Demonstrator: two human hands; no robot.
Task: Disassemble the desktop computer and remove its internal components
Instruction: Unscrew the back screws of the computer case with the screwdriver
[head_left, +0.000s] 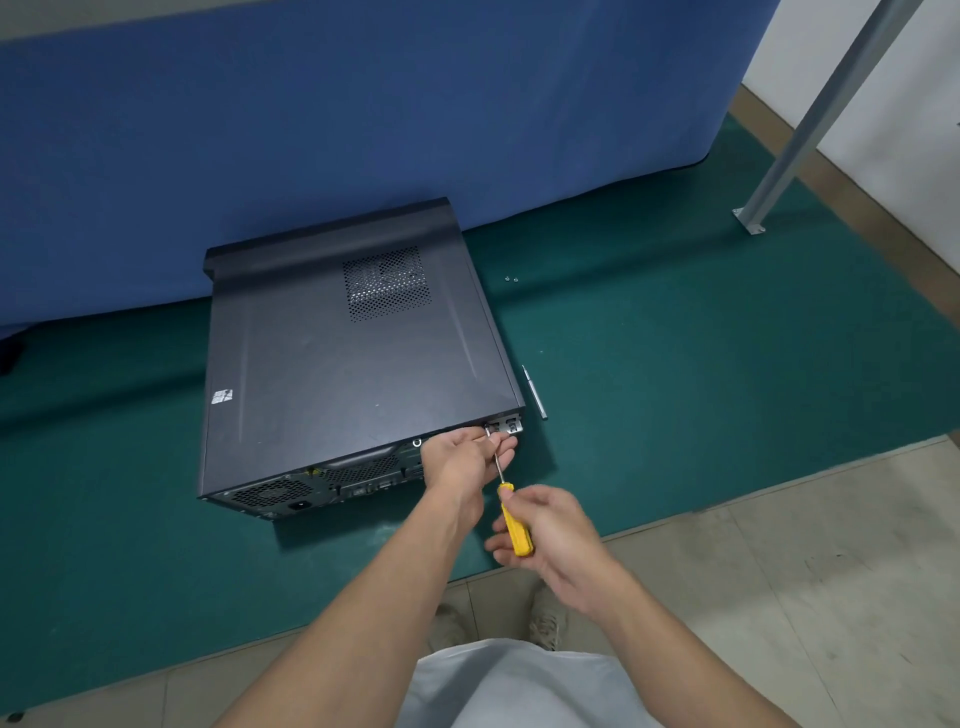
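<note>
One black metal desktop computer case (353, 374), one yellow-handled screwdriver (511, 514), one slim silver screwdriver (535, 393), two small loose silver screws (511, 279), one green floor mat (675, 374).

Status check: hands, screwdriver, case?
Right hand grips yellow screwdriver, tip at rear corner of computer case. Left hand steadies the shaft there. Side panel still on. Spare metal tool beside the case, clear.

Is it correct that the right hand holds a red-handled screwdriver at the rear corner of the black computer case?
Not quite: the head view shows the screwdriver handle is yellow, not red. The right hand does hold it at the rear corner of the black computer case.
</note>
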